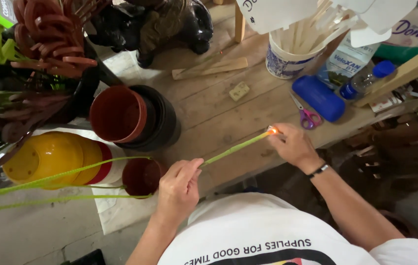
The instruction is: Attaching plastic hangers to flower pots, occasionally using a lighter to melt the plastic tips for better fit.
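Nearest me, my left hand (179, 189) is pinching a thin, flat yellow-green strap (231, 149) above the worn plank table's (218, 118) front edge. My right hand (292, 145) is closing around a small lit flame (272, 130) at the strap's end. Stacked terracotta-coloured plastic pots (120, 114) are crowding the left, purple-handled scissors (308, 117) lying just beyond my right hand.

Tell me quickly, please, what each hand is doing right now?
Left hand: pinching the green strap.
Right hand: closed, holding a small flame at the strap's end.
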